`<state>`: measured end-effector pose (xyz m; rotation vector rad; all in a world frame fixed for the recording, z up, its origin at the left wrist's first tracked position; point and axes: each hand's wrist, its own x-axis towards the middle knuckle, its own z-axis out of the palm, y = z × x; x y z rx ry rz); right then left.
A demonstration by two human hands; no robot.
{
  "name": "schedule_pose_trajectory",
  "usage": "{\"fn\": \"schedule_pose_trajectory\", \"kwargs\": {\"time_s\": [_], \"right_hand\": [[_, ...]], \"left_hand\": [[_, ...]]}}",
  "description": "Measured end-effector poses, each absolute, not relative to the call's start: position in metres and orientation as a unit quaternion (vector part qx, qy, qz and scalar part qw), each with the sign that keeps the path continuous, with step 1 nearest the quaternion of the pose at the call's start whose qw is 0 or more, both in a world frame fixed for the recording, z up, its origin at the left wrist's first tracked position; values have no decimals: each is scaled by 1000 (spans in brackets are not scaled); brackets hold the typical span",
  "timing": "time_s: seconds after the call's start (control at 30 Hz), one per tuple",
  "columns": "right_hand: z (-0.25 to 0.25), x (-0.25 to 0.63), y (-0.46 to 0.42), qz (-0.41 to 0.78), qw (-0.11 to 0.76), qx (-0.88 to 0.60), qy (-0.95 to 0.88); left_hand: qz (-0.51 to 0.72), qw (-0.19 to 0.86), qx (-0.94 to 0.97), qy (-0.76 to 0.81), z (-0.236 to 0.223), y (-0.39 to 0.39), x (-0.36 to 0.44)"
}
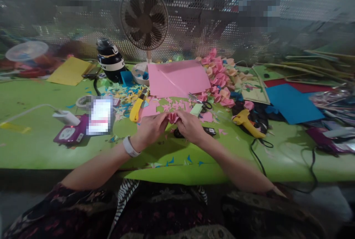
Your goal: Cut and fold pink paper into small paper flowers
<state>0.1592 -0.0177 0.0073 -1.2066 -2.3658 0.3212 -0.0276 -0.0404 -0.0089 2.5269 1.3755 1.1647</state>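
Note:
Between my two hands, a small pink paper flower (173,117) is pinched at its sides. My left hand (155,126), with a pale band on the wrist, closes its fingers on the flower's left side. My right hand (190,125) grips the other side, fingers bent and partly hidden. Under the right hand lies a black object (210,131), mostly covered. Just beyond are pink star-shaped paper cut-outs (177,105), a pair of scissors (206,105) and a yellow-handled cutter (135,110). A stack of pink paper sheets (177,78) lies behind them.
Finished-looking paper flowers (219,78) pile up at the back right. A yellow glue gun (249,122) with a black cord rests to the right, near blue paper (294,103). At left are a lit phone (99,116), a purple power box (69,135), a flask (111,61) and a fan (144,19).

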Motion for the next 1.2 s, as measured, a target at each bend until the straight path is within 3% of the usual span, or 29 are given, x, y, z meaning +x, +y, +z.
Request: {"fn": "schedule_pose_trajectory", "kwargs": {"time_s": [0.27,0.63,0.83,0.97,1.2], "right_hand": [[5,152,-29,109,268,-459,-840],[7,146,-31,129,206,-465,-851],[2,145,-30,76,231,-473,-847],[4,145,-35,119,247,-421,-865],[9,155,-45,221,259,-259,-904]], "left_hand": [[391,57,770,501,-9,-49,-17],[396,30,779,485,-9,-47,-19],[412,160,775,452,-23,-55,-9],[416,218,784,406,-34,-62,-7],[446,163,817,329,-31,-72,-3]]}}
